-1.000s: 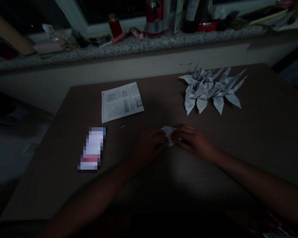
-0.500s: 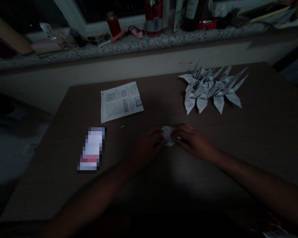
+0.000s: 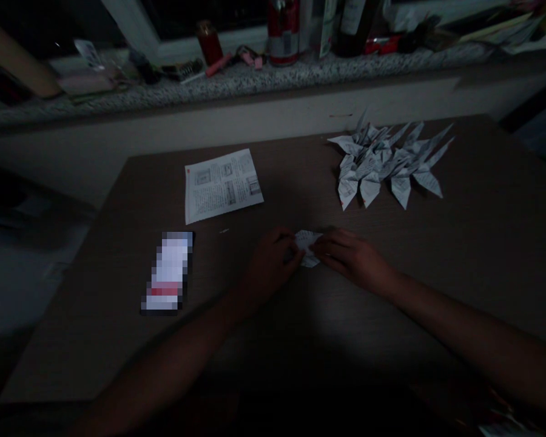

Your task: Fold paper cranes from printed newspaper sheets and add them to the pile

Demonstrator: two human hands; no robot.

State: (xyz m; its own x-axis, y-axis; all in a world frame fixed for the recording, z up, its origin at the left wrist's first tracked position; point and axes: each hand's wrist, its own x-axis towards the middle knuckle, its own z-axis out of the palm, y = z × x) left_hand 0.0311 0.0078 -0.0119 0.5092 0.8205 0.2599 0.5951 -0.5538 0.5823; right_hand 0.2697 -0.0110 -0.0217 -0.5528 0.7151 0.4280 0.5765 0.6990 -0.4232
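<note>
A small piece of folded printed paper (image 3: 307, 240) lies on the table between my two hands. My left hand (image 3: 273, 261) has its fingers bent, thumb and fingertips closed on the paper's left edge. From the other side, my right hand (image 3: 352, 258) presses its fingertips together on the paper's right part. Fingers cover both sides of the paper, so its full shape is hidden. Beyond my right hand, a cluster of several folded paper cranes (image 3: 377, 164) in the same printed paper sits close together. A flat sheet of printed paper (image 3: 222, 185) rests farther off to the left.
A phone (image 3: 168, 273) with a lit, blurred screen lies left of my left arm on the dark wooden table (image 3: 273, 340). Behind the table runs a speckled stone windowsill (image 3: 241, 82), holding a red can (image 3: 283, 33), a dark bottle (image 3: 352, 27), a jar (image 3: 209, 42) and clutter.
My right fingertips have shifted slightly left over the folded paper, and the left fingers have moved a little. The paper, cranes, sheet and phone stay in place.
</note>
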